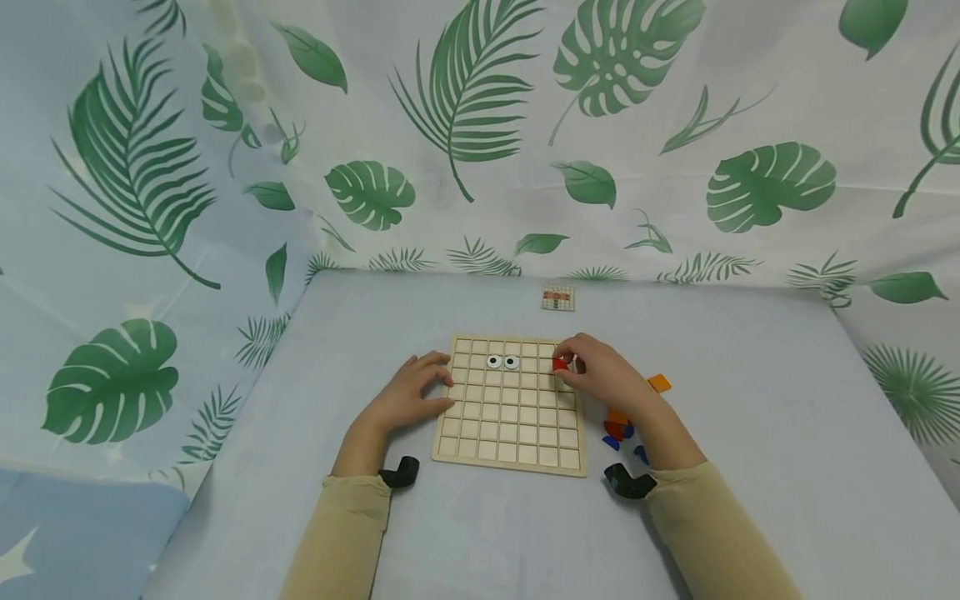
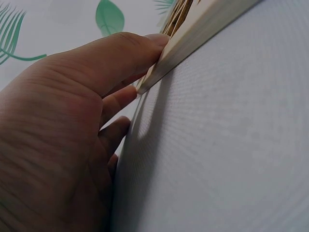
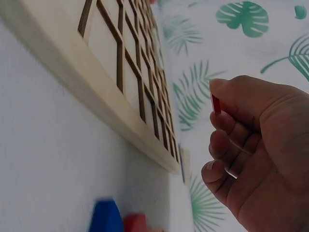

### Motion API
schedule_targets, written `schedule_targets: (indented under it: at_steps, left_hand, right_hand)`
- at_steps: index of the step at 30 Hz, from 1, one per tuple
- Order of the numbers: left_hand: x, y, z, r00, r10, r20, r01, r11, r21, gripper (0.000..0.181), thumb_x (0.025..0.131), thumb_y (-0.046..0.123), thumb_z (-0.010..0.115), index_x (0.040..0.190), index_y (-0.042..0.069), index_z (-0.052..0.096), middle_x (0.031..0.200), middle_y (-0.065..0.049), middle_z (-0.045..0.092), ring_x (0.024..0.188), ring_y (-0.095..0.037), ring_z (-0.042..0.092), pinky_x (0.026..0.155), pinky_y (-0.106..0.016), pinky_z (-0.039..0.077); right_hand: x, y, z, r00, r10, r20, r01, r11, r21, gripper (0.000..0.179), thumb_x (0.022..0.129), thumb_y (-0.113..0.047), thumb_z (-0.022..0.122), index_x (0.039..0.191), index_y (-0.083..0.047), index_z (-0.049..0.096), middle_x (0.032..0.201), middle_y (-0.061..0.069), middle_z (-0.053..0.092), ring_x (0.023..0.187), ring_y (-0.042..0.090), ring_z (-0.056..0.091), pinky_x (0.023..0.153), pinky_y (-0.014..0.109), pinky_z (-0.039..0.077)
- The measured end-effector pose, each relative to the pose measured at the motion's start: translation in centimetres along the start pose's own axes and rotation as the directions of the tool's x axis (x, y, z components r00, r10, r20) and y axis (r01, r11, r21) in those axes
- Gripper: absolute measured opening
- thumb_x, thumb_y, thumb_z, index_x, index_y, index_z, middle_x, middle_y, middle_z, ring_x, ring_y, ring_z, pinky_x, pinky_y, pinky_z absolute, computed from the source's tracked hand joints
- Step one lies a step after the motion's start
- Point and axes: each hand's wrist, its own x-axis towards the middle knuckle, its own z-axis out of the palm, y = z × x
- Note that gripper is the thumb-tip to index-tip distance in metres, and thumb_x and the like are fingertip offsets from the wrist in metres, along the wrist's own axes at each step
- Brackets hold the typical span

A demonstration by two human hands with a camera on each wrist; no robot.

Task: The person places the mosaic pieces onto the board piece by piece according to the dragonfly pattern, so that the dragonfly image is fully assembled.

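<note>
A wooden grid board (image 1: 510, 468) lies on the table, with two white eye pieces (image 1: 502, 362) side by side in its upper cells. My left hand (image 1: 411, 392) rests at the board's left edge, its thumb (image 2: 130, 53) touching the rim and the fingers spread along it. Over the upper right cells, my right hand (image 1: 600, 371) pinches a small thin red tile (image 3: 216, 104) between thumb and fingertips. The other fingers of that hand are curled below the tile in the right wrist view.
Right of the board lies a loose group of blue pieces (image 1: 611, 443), red pieces and orange pieces, partly behind my right forearm. A single orange tile (image 1: 660, 382) is farther out. A small pattern card (image 1: 558, 297) lies behind the board, near the leaf-printed curtain (image 1: 480, 217).
</note>
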Motion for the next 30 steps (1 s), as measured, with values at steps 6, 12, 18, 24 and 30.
schedule_targets:
  at_steps: [6,12,18,24,30]
  left_hand:
    - [0.0,0.1,-0.1,1.0,0.001,0.003,-0.001,1.0,-0.001,0.028,0.087,0.033,0.075,0.107,0.019,0.06,0.15,-0.006,0.045,0.145,-0.029,0.036,0.127,-0.051,0.009]
    - [-0.1,0.1,-0.1,1.0,-0.01,0.012,0.01,1.0,0.0,0.028,0.088,0.033,0.075,0.107,0.02,0.059,0.15,-0.005,0.044,0.146,-0.027,0.035,0.128,-0.049,0.008]
    - [-0.1,0.0,-0.1,1.0,0.002,-0.001,-0.002,1.0,0.002,0.029,0.087,0.032,0.075,0.107,0.02,0.059,0.15,-0.005,0.045,0.146,-0.028,0.036,0.127,-0.051,0.008]
    - [0.1,-0.2,0.1,1.0,-0.004,0.008,0.004,1.0,0.002,0.028,0.088,0.034,0.075,0.108,0.022,0.059,0.151,-0.004,0.044,0.146,-0.027,0.035,0.128,-0.049,0.007]
    - [0.1,-0.3,0.2,1.0,-0.017,0.004,0.017,1.0,0.019,0.027,0.088,0.034,0.075,0.107,0.023,0.059,0.151,-0.004,0.044,0.147,-0.026,0.034,0.128,-0.048,0.008]
  right_hand:
    - [1.4,-0.9,1.4,1.0,-0.006,0.017,0.006,1.0,-0.002,0.023,0.092,-0.024,0.07,0.111,-0.011,0.064,0.103,0.004,0.06,0.086,0.018,0.054,0.073,0.031,0.048]
    - [2.5,-1.9,2.9,0.998,-0.052,0.032,0.052,0.999,-0.005,0.023,0.092,-0.021,0.07,0.111,-0.009,0.064,0.102,0.005,0.062,0.089,0.018,0.058,0.077,0.034,0.052]
    - [3.3,-2.8,4.2,0.998,-0.04,0.046,0.039,0.999,0.021,0.023,0.093,-0.024,0.069,0.112,-0.012,0.064,0.107,0.003,0.062,0.092,0.018,0.058,0.08,0.035,0.052]
    - [3.6,-3.2,5.6,0.998,-0.024,0.063,0.024,1.0,-0.002,0.026,0.094,-0.026,0.067,0.116,-0.012,0.064,0.112,0.003,0.062,0.099,0.018,0.06,0.087,0.037,0.054]
    - [3.5,-3.6,6.4,0.999,0.011,0.042,-0.008,0.998,-0.063,0.024,0.093,-0.029,0.068,0.113,-0.016,0.064,0.11,0.0,0.062,0.095,0.016,0.06,0.083,0.036,0.054]
